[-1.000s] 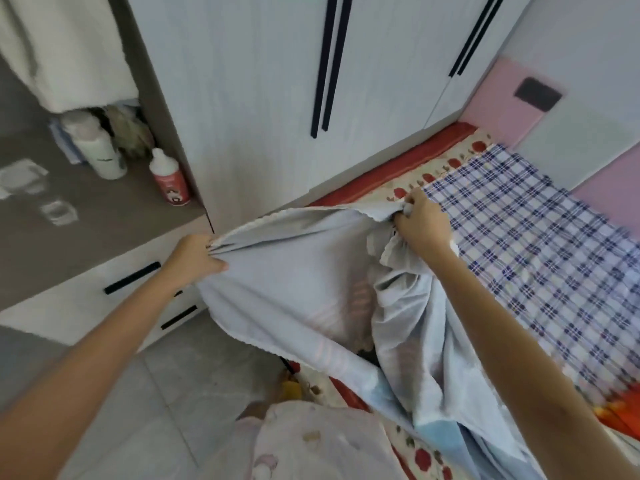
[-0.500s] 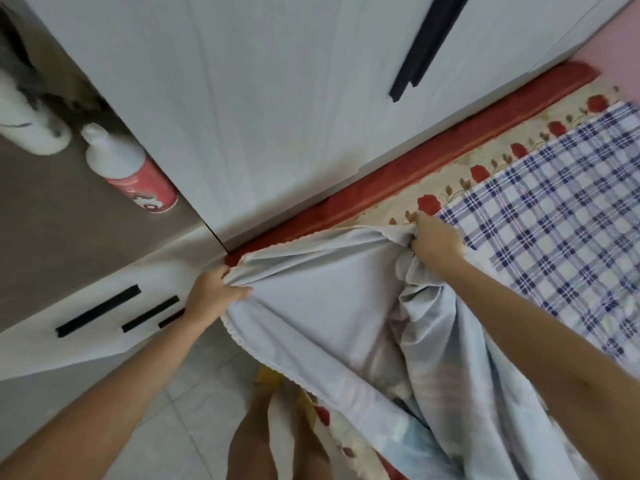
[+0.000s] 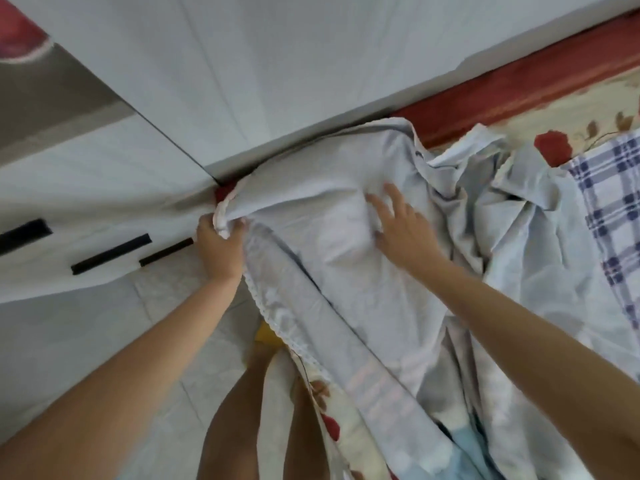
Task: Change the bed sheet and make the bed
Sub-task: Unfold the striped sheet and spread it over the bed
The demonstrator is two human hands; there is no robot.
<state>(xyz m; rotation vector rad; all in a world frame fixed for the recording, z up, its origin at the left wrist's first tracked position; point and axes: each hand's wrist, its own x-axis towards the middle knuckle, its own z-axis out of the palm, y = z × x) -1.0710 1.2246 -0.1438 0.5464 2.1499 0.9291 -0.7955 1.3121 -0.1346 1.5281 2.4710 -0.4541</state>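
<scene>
Across the middle of the frame the pale blue sheet [image 3: 346, 271] lies rumpled over the near corner of the bed, covering that corner completely, and its lower part runs out of the frame at the bottom edge. At centre left the left hand [image 3: 220, 245] grips the sheet's lace-trimmed edge in a bunch, right by the drawer unit [image 3: 86, 202]; its fingertips are buried in the fold. The right hand [image 3: 403, 233], just right of centre, rests flat on the sheet with fingers spread and holds nothing. At the right edge a blue checked cloth [image 3: 616, 216] is cut off by the frame, and a red-flowered cover [image 3: 554, 147] peeps out above the sheet's folds. Below the sheet's hem a small yellow thing [image 3: 265, 336] is mostly hidden, too little showing to tell what it is. A blurred red and white shape [image 3: 20, 43] in the upper left corner is cut off and cannot be made out. Half a second ago the right hand clutched a bunch of the sheet beside the checked cloth; it has since let go and moved leftward, while the left hand keeps its grip, and the wardrobe [image 3: 277, 64] handles have left the view
</scene>
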